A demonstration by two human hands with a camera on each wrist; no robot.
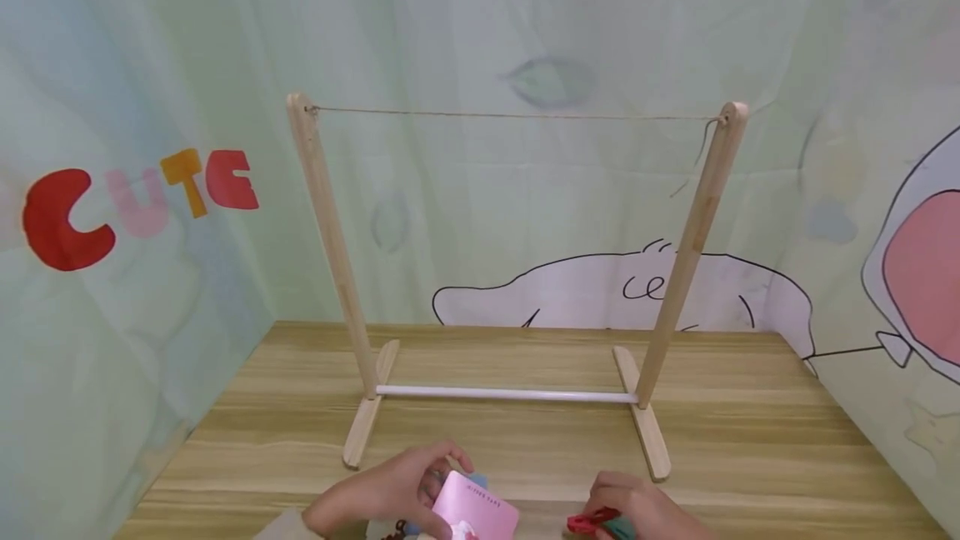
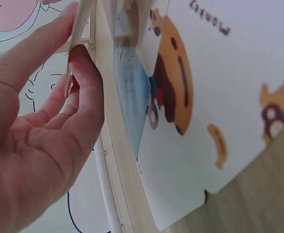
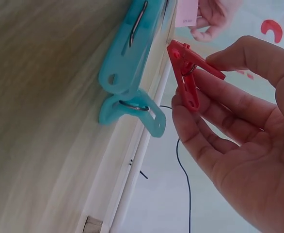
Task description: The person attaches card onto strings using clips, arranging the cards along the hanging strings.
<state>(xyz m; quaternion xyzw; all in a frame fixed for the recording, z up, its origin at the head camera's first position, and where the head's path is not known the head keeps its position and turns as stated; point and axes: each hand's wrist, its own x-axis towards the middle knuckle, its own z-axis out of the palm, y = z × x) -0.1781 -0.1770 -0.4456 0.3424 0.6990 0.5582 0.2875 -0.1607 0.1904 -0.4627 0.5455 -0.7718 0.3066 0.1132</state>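
Note:
At the near edge of the table, my left hand [image 1: 393, 490] pinches a pink card [image 1: 487, 511] between thumb and fingers. In the left wrist view, that card shows only as a thin edge, and several printed cards [image 2: 234, 97] lie on the table beside the hand, one of them marked "Monkey". My right hand [image 1: 637, 508] grips a red clothespin [image 3: 184, 77] by its handles, thumb on one arm and fingers on the other. Two teal clothespins [image 3: 130, 53] lie on the table near it, one partly overlapping the other.
Beyond the hands stands a wooden frame with a left post [image 1: 333, 248], a right post [image 1: 690, 257] and a white bottom rod [image 1: 510, 394]. A thin string [image 1: 517, 115] spans the post tops. Printed curtains [image 1: 480, 207] hang behind the wooden table [image 1: 510, 357].

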